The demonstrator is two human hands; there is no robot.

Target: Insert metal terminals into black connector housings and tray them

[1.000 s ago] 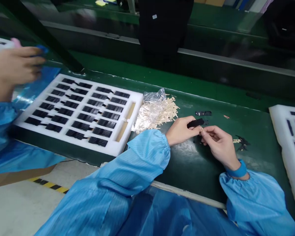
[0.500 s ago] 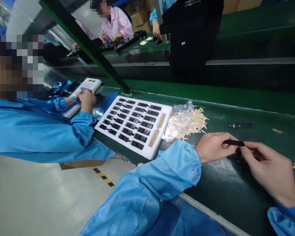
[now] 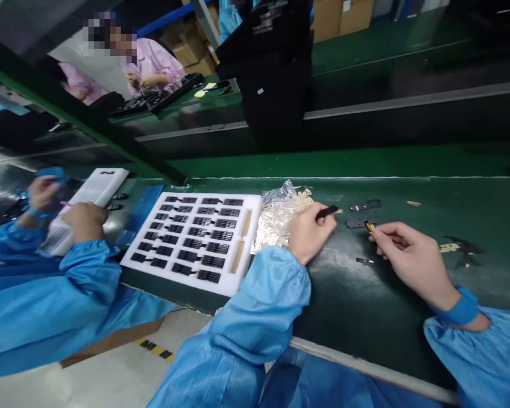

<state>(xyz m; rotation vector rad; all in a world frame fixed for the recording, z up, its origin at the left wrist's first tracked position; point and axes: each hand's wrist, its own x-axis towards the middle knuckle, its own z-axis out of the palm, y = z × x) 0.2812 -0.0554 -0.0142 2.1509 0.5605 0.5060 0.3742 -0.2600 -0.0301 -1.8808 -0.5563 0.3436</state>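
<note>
My left hand [image 3: 312, 233] is closed around a short, dark strip-like part [image 3: 326, 212], whose end sticks out past the thumb. Between the thumb and fingertips of my right hand [image 3: 410, 255] is a small yellow-and-black piece [image 3: 369, 226]. Just beyond that piece lie a thin black plate [image 3: 357, 223] and a longer dark plate [image 3: 365, 205] on the green bench. A smaller black part [image 3: 364, 261] rests between the hands. Left of my left hand, pale strips [image 3: 268, 231] are heaped under a clear plastic bag [image 3: 280, 195].
A white foam tray [image 3: 249, 249] with rows of black parts lies to the left. Beyond it, a co-worker's hand [image 3: 85, 221] is over another white foam block [image 3: 106, 184]. Dark and beige scraps [image 3: 463, 249] lie at right. A slanted green post [image 3: 89, 122] rises behind.
My hands have drawn apart, the left keeping the dark strip. The right now pinches a yellow-and-black piece. The view has swung right, and the co-worker's hands have separated.
</note>
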